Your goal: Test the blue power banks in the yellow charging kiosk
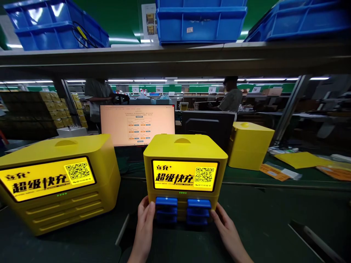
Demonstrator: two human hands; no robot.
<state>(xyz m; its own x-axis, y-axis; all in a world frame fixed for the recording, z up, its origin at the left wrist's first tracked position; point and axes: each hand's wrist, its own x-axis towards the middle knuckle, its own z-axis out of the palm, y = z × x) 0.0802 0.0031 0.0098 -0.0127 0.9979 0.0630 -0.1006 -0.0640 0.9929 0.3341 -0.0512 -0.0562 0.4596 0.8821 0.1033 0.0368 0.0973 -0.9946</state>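
A yellow charging cabinet (185, 149) with a lit screen (184, 175) stands in front of me on the dark green bench. Two columns of blue power banks stick out of its slots: a left column (166, 210) and a right column (198, 211). My left hand (144, 223) lies flat against the outer side of the left column, fingers together. My right hand (225, 229) rests against the outer side of the right column, fingers stretched toward it. Neither hand wraps around anything.
A second yellow cabinet (57, 179) with empty slots stands at the left, a third (250, 144) behind at the right. A lit monitor (137, 125) stands behind. Yellow sheets (298, 160) lie at the right. Blue bins (201, 20) sit on a shelf overhead. Two people stand beyond.
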